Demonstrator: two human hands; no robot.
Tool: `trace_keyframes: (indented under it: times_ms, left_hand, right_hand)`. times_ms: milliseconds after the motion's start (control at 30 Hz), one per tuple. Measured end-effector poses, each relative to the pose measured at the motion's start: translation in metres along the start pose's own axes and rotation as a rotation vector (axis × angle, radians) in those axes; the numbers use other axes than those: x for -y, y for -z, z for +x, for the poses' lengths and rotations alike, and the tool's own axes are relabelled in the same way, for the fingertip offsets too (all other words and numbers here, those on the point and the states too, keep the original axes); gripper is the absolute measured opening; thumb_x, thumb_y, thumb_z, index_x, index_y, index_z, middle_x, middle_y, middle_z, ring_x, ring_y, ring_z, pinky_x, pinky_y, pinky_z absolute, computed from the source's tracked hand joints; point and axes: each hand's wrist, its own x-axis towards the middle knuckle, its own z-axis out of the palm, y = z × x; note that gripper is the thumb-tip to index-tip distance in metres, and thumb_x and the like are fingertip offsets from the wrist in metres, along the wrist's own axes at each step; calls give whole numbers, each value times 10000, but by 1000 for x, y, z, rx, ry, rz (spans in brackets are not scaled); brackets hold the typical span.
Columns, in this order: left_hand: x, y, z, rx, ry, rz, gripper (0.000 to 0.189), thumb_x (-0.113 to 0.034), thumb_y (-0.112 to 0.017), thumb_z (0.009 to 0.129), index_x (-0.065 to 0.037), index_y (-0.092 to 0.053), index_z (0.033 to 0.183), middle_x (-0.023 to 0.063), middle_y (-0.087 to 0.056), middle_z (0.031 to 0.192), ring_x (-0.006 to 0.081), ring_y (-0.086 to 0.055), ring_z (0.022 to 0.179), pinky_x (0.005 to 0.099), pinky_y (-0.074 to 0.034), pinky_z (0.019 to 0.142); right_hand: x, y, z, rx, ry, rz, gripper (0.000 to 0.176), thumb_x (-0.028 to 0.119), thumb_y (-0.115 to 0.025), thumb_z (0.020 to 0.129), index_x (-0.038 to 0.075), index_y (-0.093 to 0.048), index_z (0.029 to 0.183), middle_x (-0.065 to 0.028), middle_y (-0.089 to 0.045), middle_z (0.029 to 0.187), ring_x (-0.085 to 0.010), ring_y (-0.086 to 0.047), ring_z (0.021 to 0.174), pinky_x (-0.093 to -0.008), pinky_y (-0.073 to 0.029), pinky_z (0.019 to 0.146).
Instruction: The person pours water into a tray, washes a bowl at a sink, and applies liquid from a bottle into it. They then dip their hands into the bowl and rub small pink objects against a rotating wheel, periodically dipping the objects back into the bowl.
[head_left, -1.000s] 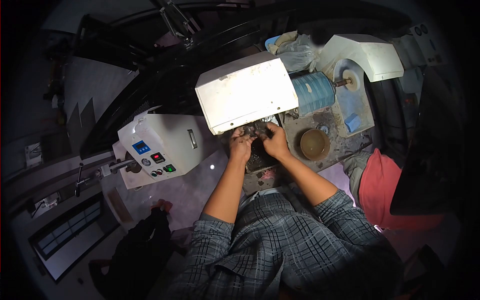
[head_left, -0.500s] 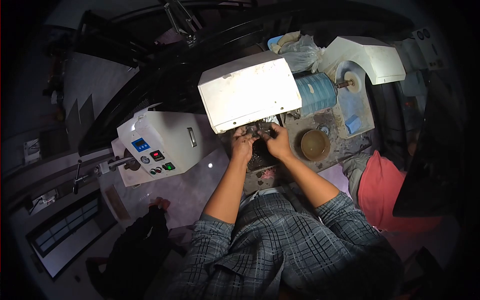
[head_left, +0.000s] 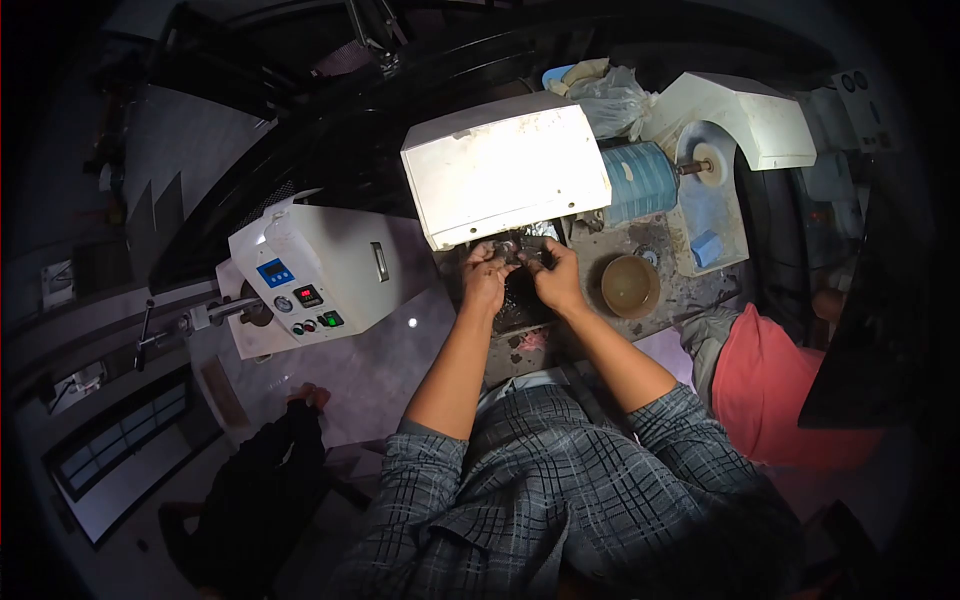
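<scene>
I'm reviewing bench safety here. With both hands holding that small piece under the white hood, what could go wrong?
1. The left hand and right hand pinch the small dark piece at the mouth of the white hood; they might slip into whatever is hidden inside.
2. The bowl of brownish liquid sits close by the right wrist; a jerk might tip it.

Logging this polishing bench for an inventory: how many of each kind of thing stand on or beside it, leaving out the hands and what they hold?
White hoods: 2, the middle hood and the right hood
Control box: 1
Ribbed blue motor: 1
Buffing wheel: 1
Brown bowl: 1
Blue block: 1
Total: 7
</scene>
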Motion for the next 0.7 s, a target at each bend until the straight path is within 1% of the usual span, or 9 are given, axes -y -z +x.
trace_keyframes:
  times_ms: [167, 233, 300, 367, 400, 467, 600, 667, 700]
  left_hand:
    - [10, 14, 34, -89, -6, 16, 201, 122, -399, 776, -16, -497, 886, 149, -593, 913, 273, -642, 763, 353, -543, 643]
    - [5, 12, 40, -185, -21, 70, 199, 125, -393, 783, -15, -495, 883, 145, -595, 913, 283, -647, 752, 355, -543, 636]
    - [2, 12, 34, -188, -14, 76, 204, 123, -393, 790, -18, -501, 890, 130, -589, 914, 282, -649, 741, 358, -540, 630]
    - [2, 14, 24, -15, -21, 111, 210, 116, -412, 795, -30, -511, 908, 115, -585, 908, 267, -642, 747, 361, -540, 647]
    - [4, 15, 18, -16, -20, 109, 210, 116, -412, 795, -30, -511, 908, 115, -585, 908, 267, -642, 747, 361, -540, 647]
    - [8, 10, 6, 43, -17, 21, 221, 111, -430, 803, -46, -519, 929, 101, -595, 903, 247, -631, 785, 360, -536, 672]
    - [14, 1, 0, 20, -47, -5, 226, 108, -444, 811, -62, -524, 936, 88, -612, 914, 232, -620, 825, 355, -530, 700]
    - [19, 3, 5, 29, -31, -49, 223, 105, -451, 824, -67, -530, 941, 86, -617, 938, 233, -618, 849, 354, -528, 720]
    - [21, 5, 6, 28, -28, -50, 223, 105, -451, 824, -67, -530, 941, 86, -617, 938, 233, -618, 849, 354, -528, 720]
  right_hand:
    - [8, -8, 22, -13, -49, -129, 147, -76, -597, 770, -30, -650, 900, -70, -674, 869, -118, -597, 797, -257, -470, 749]
    - [8, -13, 29, -33, -190, -22, 141, -77, -593, 771, -33, -649, 892, -73, -674, 868, -116, -594, 792, -251, -468, 739]
    - [5, -11, 25, -19, -180, 31, 144, -82, -594, 768, -34, -648, 893, -77, -671, 856, -109, -590, 784, -247, -467, 740]
    - [3, -6, 13, 18, -113, -63, 175, -100, -578, 773, -27, -644, 917, -66, -664, 867, -108, -589, 798, -249, -467, 753]
    - [2, -4, 7, 19, -115, -65, 175, -100, -578, 773, -27, -644, 917, -66, -664, 867, -108, -589, 798, -249, -467, 753]
    - [-3, -1, -2, -15, 5, 16, 195, -81, -595, 746, -25, -649, 925, -99, -663, 865, -128, -606, 808, -280, -477, 764]
    - [0, 6, -4, -22, 26, 40, 230, -94, -585, 746, -29, -641, 959, -127, -658, 924, -155, -615, 863, -296, -477, 804]
    - [-2, 7, 2, -31, 88, -101, 255, -99, -582, 725, -31, -643, 963, -151, -659, 940, -216, -634, 892, -312, -479, 814]
    - [-3, 7, 3, -31, 86, -103, 255, -99, -582, 725, -31, -643, 963, -151, -659, 940, -216, -634, 892, -312, -479, 814]
